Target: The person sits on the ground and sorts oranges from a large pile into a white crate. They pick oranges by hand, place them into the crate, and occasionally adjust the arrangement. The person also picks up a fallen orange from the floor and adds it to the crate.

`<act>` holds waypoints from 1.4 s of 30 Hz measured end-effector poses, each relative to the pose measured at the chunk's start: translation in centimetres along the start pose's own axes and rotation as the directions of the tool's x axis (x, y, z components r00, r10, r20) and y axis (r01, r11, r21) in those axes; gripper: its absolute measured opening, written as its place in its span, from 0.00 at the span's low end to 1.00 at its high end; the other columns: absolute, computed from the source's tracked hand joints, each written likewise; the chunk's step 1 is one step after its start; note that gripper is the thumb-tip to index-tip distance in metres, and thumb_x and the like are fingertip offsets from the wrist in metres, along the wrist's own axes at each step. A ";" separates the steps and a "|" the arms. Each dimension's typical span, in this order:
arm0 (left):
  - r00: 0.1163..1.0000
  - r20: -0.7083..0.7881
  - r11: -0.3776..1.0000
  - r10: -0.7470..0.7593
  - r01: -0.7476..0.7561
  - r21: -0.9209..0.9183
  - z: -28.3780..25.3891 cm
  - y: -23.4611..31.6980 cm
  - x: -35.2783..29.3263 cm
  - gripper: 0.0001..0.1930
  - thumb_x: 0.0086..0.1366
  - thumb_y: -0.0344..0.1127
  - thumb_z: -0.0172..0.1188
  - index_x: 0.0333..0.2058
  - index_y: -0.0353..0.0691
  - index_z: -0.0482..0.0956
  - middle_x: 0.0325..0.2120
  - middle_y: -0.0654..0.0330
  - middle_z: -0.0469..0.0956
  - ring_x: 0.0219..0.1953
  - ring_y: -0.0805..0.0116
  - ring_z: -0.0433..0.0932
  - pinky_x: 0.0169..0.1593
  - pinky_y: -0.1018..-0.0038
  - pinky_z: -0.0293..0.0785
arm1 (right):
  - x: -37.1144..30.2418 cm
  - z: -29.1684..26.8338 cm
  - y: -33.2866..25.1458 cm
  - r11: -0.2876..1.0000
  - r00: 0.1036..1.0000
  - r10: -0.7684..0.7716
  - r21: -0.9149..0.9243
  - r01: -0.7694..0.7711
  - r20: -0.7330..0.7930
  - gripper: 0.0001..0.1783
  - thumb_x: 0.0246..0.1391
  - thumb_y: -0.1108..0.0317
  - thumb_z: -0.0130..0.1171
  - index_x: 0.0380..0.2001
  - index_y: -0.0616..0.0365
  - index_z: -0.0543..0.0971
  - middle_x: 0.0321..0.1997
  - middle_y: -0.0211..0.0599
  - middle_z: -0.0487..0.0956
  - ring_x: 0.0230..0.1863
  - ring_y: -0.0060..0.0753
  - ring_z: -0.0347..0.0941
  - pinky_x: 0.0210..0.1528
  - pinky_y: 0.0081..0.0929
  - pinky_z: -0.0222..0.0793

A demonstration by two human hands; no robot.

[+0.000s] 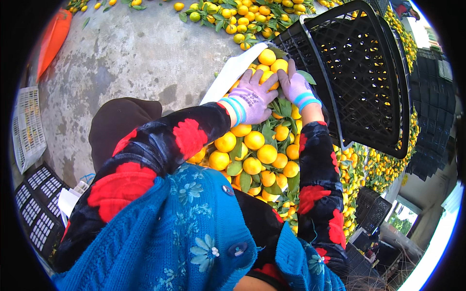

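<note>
Small orange mandarins (254,140) with green leaves are heaped in front of me. My left hand (247,97), in a lilac glove with grey fingertips, lies on the far part of the heap with its fingers spread. Close beside it, my right hand (296,89) wears a matching glove. Its fingers stretch forward over the fruit by the heap's right edge. Neither hand is closed round a fruit. A white sheet (232,69) edges the heap on the far left. Some fruit is hidden beneath my hands and forearms.
A large black slatted crate (357,68) stands tilted right of my hands. More leafy mandarins (242,22) cover the floor beyond. At left are an orange-red object (53,43), a white crate (29,128) and a black crate (41,206). Dark crates (429,106) are stacked far right.
</note>
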State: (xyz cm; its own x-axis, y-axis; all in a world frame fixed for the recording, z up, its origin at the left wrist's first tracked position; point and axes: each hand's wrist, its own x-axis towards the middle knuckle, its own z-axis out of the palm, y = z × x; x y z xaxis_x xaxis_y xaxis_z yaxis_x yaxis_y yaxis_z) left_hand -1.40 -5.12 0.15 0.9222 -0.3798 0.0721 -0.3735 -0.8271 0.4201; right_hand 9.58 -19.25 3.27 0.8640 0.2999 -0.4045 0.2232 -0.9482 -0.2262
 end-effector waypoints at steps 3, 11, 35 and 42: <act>0.996 0.083 1.000 -0.025 0.023 0.016 0.0 0.6 -0.4 0.30 0.55 0.51 0.58 0.57 0.50 0.71 0.62 0.50 0.59 0.63 0.41 0.57 0.66 0.46 0.48 | 0.0 -0.6 -0.5 0.979 0.982 0.099 0.161 -0.125 0.161 0.41 0.61 0.51 0.43 0.68 0.66 0.46 0.48 0.68 0.76 0.50 0.65 0.74 0.52 0.47 0.69; 0.968 0.249 0.993 0.029 -0.056 0.101 -3.1 0.6 0.8 0.34 0.57 0.57 0.56 0.61 0.51 0.68 0.65 0.46 0.56 0.65 0.36 0.55 0.66 0.41 0.45 | -2.1 -1.2 -2.2 0.994 0.986 0.107 0.004 -0.108 -0.124 0.29 0.57 0.48 0.50 0.57 0.52 0.72 0.47 0.52 0.80 0.49 0.54 0.76 0.51 0.45 0.70; 0.978 0.153 0.988 0.138 -0.146 0.040 -3.2 -0.8 0.8 0.24 0.58 0.55 0.54 0.49 0.49 0.78 0.47 0.52 0.78 0.54 0.48 0.71 0.54 0.46 0.62 | 0.0 4.5 -2.3 0.957 0.856 -0.232 0.050 0.286 -0.461 0.19 0.55 0.52 0.55 0.46 0.46 0.81 0.53 0.34 0.78 0.60 0.39 0.68 0.64 0.52 0.52; 0.995 0.065 0.996 0.082 -0.079 -0.035 -1.7 -0.7 0.3 0.26 0.58 0.52 0.55 0.52 0.44 0.75 0.52 0.50 0.74 0.58 0.50 0.67 0.54 0.48 0.61 | 0.0 5.5 -1.3 0.920 0.839 -0.347 0.023 0.392 -0.418 0.13 0.56 0.55 0.54 0.36 0.43 0.85 0.45 0.28 0.82 0.54 0.35 0.73 0.65 0.55 0.47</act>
State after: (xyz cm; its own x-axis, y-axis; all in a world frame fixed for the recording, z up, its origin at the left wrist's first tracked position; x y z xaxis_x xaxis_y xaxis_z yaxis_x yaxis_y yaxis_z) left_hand -0.66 -3.98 1.39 0.8802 -0.4722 0.0472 -0.4419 -0.7794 0.4442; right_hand 6.78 -17.44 -1.33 0.8364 0.5370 0.1099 0.5336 -0.7521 -0.3869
